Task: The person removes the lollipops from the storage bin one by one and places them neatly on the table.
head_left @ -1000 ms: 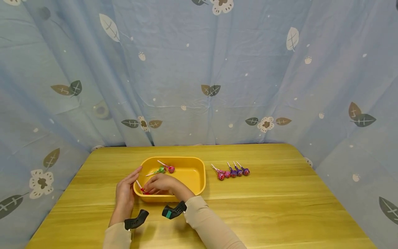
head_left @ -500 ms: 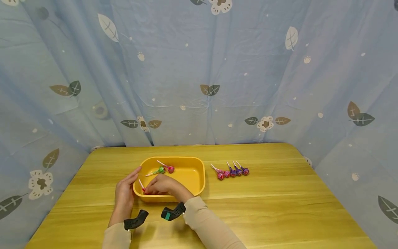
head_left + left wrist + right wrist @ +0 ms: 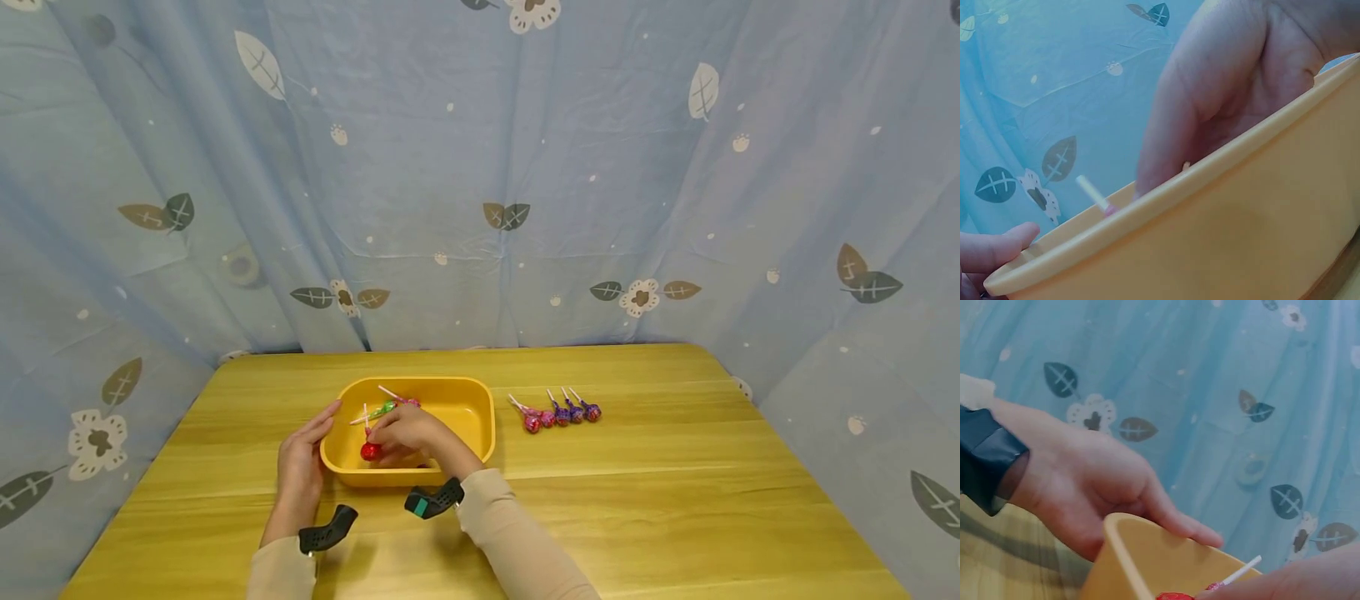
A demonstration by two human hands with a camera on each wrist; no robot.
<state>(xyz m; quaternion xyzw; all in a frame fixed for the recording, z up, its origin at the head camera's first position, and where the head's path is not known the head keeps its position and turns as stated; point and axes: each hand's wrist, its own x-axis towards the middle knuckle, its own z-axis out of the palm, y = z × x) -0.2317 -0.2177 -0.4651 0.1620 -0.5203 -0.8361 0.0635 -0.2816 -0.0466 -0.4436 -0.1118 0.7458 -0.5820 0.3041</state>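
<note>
A yellow plastic tub point(image 3: 487, 421) stands on the table. My right hand point(image 3: 411, 433) is down inside it, pinching a red-wrapped lollipop point(image 3: 371, 451) whose white stick points up. Against the tub's left end rests my left hand point(image 3: 300, 467); its fingers lie fairly straight along the outer wall and rim, as the right wrist view also shows. Behind the right hand, a green lollipop point(image 3: 387, 407) and a partly covered pink lollipop point(image 3: 412, 402) lie in the tub. Something small and dark shows below the right hand, too hidden to tell.
Right of the tub, several lollipops lie side by side on the wooden table point(image 3: 637, 517): pink lollipops point(image 3: 532, 424) at the left, purple lollipops point(image 3: 577, 414) at the right. A blue patterned curtain point(image 3: 480, 167) hangs behind the table.
My right hand has lifted and shifted right with the red lollipop, bringing it away from the tub's front left corner. The left hand stays put.
</note>
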